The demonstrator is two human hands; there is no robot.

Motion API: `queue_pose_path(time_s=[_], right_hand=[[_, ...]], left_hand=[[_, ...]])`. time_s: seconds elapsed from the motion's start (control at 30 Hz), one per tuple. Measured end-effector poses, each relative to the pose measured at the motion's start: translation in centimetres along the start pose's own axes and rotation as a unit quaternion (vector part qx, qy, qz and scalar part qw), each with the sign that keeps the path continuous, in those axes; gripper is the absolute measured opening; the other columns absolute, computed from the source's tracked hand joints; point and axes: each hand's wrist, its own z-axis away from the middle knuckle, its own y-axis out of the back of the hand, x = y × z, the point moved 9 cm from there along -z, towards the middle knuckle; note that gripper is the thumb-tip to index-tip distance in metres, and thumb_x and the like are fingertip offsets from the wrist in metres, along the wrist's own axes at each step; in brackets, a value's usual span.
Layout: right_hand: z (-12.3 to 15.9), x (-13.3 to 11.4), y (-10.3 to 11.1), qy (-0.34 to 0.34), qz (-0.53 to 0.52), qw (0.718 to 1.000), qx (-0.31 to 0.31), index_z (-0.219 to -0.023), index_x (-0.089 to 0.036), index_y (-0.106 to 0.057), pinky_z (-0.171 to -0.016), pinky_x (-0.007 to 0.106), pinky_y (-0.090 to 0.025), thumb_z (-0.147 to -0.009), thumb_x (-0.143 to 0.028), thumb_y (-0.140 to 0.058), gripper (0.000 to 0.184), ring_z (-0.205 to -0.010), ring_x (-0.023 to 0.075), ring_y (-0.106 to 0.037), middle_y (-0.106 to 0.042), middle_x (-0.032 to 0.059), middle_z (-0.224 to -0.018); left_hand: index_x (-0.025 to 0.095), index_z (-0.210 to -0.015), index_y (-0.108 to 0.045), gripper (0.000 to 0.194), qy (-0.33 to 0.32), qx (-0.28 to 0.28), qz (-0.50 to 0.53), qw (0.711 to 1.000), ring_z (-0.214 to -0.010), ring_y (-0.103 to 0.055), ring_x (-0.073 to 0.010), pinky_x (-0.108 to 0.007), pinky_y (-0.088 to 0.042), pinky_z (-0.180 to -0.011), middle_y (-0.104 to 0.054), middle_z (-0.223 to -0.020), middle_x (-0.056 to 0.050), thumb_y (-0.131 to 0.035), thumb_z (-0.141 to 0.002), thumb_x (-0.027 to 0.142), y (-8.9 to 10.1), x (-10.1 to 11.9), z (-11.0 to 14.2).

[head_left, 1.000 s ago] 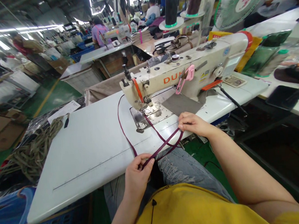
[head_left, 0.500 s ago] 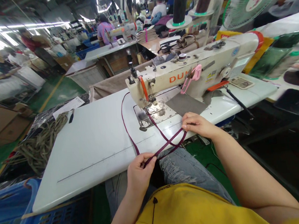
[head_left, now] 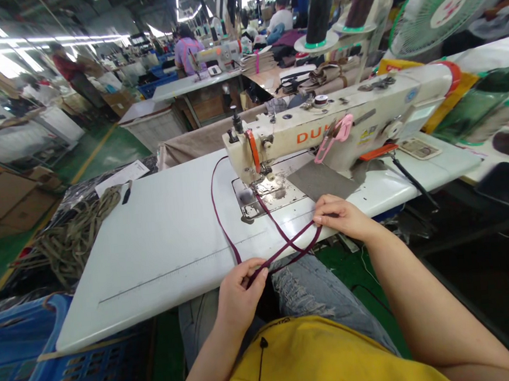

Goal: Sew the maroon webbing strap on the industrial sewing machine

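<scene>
A narrow maroon strap [head_left: 285, 247] is stretched between my two hands at the table's front edge. My left hand [head_left: 243, 286] pinches it between thumb and fingers, just off the edge. My right hand [head_left: 338, 218] pinches it farther right, where it bends back into a loop. One length of the strap runs up beneath the presser foot of the white sewing machine [head_left: 285, 134]. Another length curves over the tabletop to the left and passes behind the machine head. Some of the loop droops over my lap. A grey flat piece [head_left: 319, 179] lies beside the needle plate.
Olive-grey straps [head_left: 79, 230] are heaped left of the white table [head_left: 169, 220], above a blue basket [head_left: 62, 346]. Pink scissors or snips [head_left: 335, 137] hang on the machine. Thread cones [head_left: 320, 12] and a green fan [head_left: 447, 8] stand behind. Several people work farther off.
The view has shifted slightly, so the machine and table appear a little farther right. Both hands keep their hold on the maroon strap, with hardly any movement.
</scene>
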Motion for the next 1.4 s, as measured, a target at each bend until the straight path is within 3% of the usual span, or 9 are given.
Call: queue_pose_path(time_s=[0.13,0.3,0.5,0.67,0.8,0.9,1.0,1.23,1.4], right_hand=[[0.1,0.0,0.1,-0.012,-0.018,1.000,0.010,-0.084,-0.025,-0.083,-0.088,0.041,-0.052,-0.093,-0.073,-0.070,0.050,-0.088,0.0227,-0.064,-0.068,0.0067,-0.088],[0.2,-0.8,-0.2,-0.006,-0.039,0.999,-0.005,-0.089,-0.026,-0.084,-0.089,0.040,-0.052,-0.092,-0.071,-0.074,0.046,-0.090,0.0223,-0.065,-0.068,0.0063,-0.089],[0.7,-1.8,-1.0,-0.011,-0.012,0.999,-0.045,-0.106,-0.027,-0.082,-0.098,0.044,-0.053,-0.100,-0.051,-0.069,0.028,-0.101,0.0254,-0.066,-0.071,0.0083,-0.102],[0.7,-3.7,-2.8,0.027,0.070,0.996,-0.054,-0.132,-0.031,-0.073,-0.111,0.055,-0.051,-0.088,-0.013,-0.062,0.049,-0.120,0.0302,-0.063,-0.070,0.0097,-0.127],[0.3,-5.3,-4.3,0.056,0.117,0.989,-0.064,-0.140,-0.031,-0.067,-0.113,0.055,-0.051,-0.087,-0.011,-0.061,0.057,-0.125,0.0306,-0.062,-0.067,0.0106,-0.133],[-0.2,-4.8,-4.4,0.061,0.153,0.985,-0.049,-0.138,-0.029,-0.066,-0.113,0.054,-0.051,-0.094,-0.022,-0.064,0.045,-0.127,0.0314,-0.062,-0.066,0.0119,-0.135],[-0.6,-2.4,-3.1,0.027,0.211,0.977,0.007,-0.138,-0.026,-0.065,-0.112,0.056,-0.052,-0.101,-0.032,-0.060,0.038,-0.126,0.0331,-0.063,-0.066,0.0143,-0.136],[0.0,-0.7,-0.3,0.004,0.338,0.931,0.136,-0.145,-0.019,-0.058,-0.115,0.063,-0.047,-0.106,-0.042,-0.054,0.045,-0.140,0.0419,-0.055,-0.062,0.0216,-0.143],[0.2,-1.9,-1.3,0.034,0.333,0.934,0.129,-0.141,-0.023,-0.060,-0.112,0.055,-0.052,-0.107,-0.039,-0.052,0.039,-0.133,0.0353,-0.061,-0.066,0.0170,-0.136]], left_hand=[[0.023,-0.098,-0.083,0.025,-0.036,-0.010,-0.073,0.997,-0.085,-0.070,-0.0238,-0.033,-0.052,-0.080,-0.078,-0.094,-0.007,-0.067,-0.093,0.042,0.7,0.0,0.2],[0.025,-0.099,-0.084,0.028,-0.062,0.003,-0.120,0.991,-0.072,-0.061,-0.0194,-0.030,-0.048,-0.069,-0.073,-0.095,-0.006,-0.067,-0.096,0.046,2.7,-0.6,0.1],[0.026,-0.088,-0.083,0.023,-0.028,-0.085,-0.223,0.971,-0.079,-0.062,-0.0223,-0.031,-0.048,-0.075,-0.066,-0.085,-0.005,-0.064,-0.096,0.035,2.7,-1.2,0.6],[0.020,-0.086,-0.078,0.016,0.046,-0.197,-0.405,0.891,-0.096,-0.070,-0.0268,-0.035,-0.049,-0.084,-0.072,-0.100,-0.008,-0.065,-0.092,0.015,1.4,-3.6,1.4],[0.021,-0.126,-0.079,0.041,0.096,-0.234,-0.511,0.822,-0.120,-0.069,-0.0412,-0.048,-0.052,-0.100,-0.072,-0.126,-0.020,-0.067,-0.089,0.009,1.3,-6.1,1.9],[0.028,-0.144,-0.070,0.054,0.081,-0.239,-0.475,0.843,-0.129,-0.065,-0.0414,-0.051,-0.050,-0.109,-0.068,-0.139,-0.020,-0.071,-0.091,0.017,0.4,-5.5,2.1],[0.028,-0.133,-0.077,0.038,0.052,-0.263,-0.436,0.859,-0.124,-0.070,-0.0362,-0.045,-0.053,-0.107,-0.073,-0.133,-0.017,-0.068,-0.097,0.023,-1.1,-3.9,2.1],[0.011,-0.117,-0.078,0.028,0.123,-0.156,-0.530,0.824,-0.098,-0.078,-0.0392,-0.047,-0.060,-0.085,-0.080,-0.103,-0.024,-0.056,-0.103,0.021,0.5,-1.9,0.8],[0.019,-0.119,-0.080,0.034,0.055,-0.296,-0.309,0.902,-0.112,-0.075,-0.0424,-0.053,-0.058,-0.099,-0.080,-0.113,-0.019,-0.069,-0.095,0.039,-5.1,-0.8,1.0]])
